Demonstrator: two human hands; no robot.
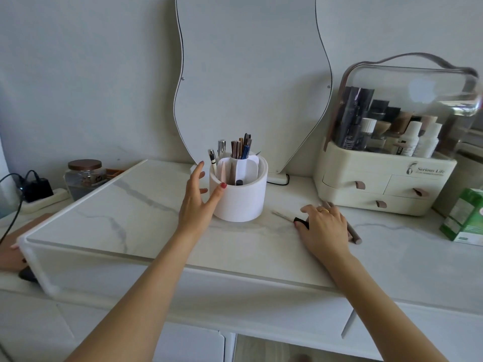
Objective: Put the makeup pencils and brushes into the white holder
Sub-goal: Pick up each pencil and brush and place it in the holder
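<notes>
Standing at the middle of the marble tabletop (136,220), the white holder (239,194) already carries several pencils and brushes (241,150) upright in its compartments. The left hand (198,199) rests spread-fingered against its left side. The right hand (324,226) lies over loose pencils (352,233) just right of it, fingers curled on a black-tipped one (299,221).

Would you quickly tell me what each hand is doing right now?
Left hand: open, fingers spread against the side of the white holder, not gripping it.
Right hand: flat on the pencils on the countertop; grip cannot be told.
</notes>
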